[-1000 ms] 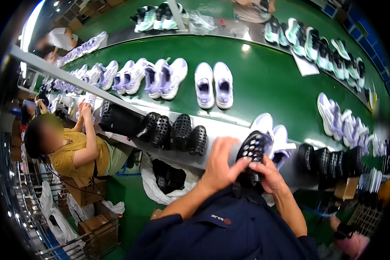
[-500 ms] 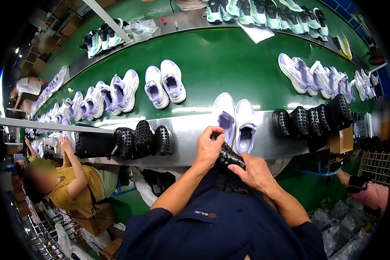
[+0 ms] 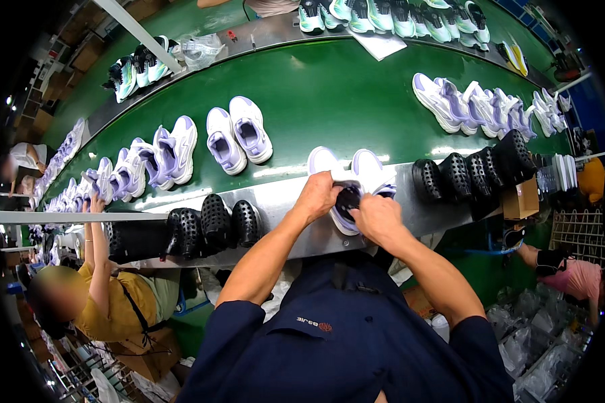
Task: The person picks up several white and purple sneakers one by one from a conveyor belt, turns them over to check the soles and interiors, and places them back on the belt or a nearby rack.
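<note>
A pair of white-and-lavender sneakers stands at the bench edge in front of me. Inside the opening of the left sneaker [image 3: 344, 224] sits a black shoe form [image 3: 347, 199], mostly hidden by the shoe's sides. My left hand [image 3: 317, 199] is closed, pinching the collar and tongue area on the left. From the right, my right hand [image 3: 381, 218] is closed with its fingertips at the heel end of the form. Beside it, the right sneaker [image 3: 368, 163] stands partly covered by my right hand.
Black perforated shoe forms [image 3: 216, 221] line the metal ledge [image 3: 286, 232] to the left, with more forms [image 3: 456, 176] to the right. Sneakers [image 3: 240, 134] stand in rows on the green belt [image 3: 329, 87]. A co-worker [image 3: 117, 295] in a yellow top reaches in from the left.
The black shoe form has gone from in front of the sneakers into the left one. Both my hands have moved forward to that shoe's opening. The view has shifted slightly.
</note>
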Demonstrator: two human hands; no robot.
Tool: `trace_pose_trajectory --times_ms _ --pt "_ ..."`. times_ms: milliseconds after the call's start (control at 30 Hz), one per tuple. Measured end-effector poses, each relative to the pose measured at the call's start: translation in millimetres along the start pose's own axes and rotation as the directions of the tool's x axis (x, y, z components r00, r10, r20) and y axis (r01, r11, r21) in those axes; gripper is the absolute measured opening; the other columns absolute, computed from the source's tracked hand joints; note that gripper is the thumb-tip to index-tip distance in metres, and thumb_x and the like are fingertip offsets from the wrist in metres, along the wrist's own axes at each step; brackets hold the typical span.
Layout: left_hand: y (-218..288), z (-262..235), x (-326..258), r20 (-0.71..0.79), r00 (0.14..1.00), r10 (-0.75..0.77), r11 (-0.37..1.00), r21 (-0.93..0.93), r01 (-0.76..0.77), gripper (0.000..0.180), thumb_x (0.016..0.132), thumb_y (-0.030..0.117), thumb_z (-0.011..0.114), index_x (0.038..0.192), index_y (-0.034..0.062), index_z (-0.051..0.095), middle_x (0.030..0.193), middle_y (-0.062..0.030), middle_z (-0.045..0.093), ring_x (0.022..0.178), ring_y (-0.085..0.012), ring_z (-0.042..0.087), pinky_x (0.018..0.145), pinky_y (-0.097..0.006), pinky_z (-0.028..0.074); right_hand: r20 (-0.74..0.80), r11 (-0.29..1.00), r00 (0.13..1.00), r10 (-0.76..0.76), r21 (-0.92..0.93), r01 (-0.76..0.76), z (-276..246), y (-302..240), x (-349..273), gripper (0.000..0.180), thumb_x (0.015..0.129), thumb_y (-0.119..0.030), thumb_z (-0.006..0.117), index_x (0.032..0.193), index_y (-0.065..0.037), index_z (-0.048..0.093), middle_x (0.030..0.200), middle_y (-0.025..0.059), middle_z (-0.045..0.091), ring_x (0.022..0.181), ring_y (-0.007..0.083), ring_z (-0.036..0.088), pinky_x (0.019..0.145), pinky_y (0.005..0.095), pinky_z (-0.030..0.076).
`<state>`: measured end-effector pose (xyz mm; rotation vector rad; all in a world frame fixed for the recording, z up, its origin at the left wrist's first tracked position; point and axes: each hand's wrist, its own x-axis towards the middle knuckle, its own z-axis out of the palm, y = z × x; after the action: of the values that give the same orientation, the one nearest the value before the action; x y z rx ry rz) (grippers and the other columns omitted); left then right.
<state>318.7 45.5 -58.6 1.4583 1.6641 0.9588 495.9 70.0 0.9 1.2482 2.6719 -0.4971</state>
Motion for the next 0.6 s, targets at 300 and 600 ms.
trace_pose_trajectory --times_ms 300,600 --pt "-25 0 -6 -0.05 0.998 -0.025 0.998 -0.055 0.022 0.019 0.084 0.012 0.069 0.087 -0.006 0.064 0.085 -0.0269 0.066 0.083 -0.0451 0.065 0.074 -0.047 0.052 -0.323 0.995 0.941 -0.099 -0.022 0.097 71 -10 9 0.033 0.086 -0.02 0.07 0.103 0.004 0.055 0.074 0.017 0.068 0.065 0.0356 0.069 0.056 0.0447 0.055" --pt "-18 3 -26 -0.247 0.969 -0.005 0.99 0.132 0.039 0.051 0.076 0.015 0.078 0.121 0.0011 0.058 0.102 -0.0212 0.064 0.092 -0.0393 0.062 0.082 -0.045 0.052 -0.438 0.968 0.898 0.045 0.24 0.069 55 -12 9 0.035 0.084 -0.014 0.072 0.108 0.001 0.051 0.096 0.0202 0.066 0.088 0.0386 0.068 0.071 0.0424 0.056"
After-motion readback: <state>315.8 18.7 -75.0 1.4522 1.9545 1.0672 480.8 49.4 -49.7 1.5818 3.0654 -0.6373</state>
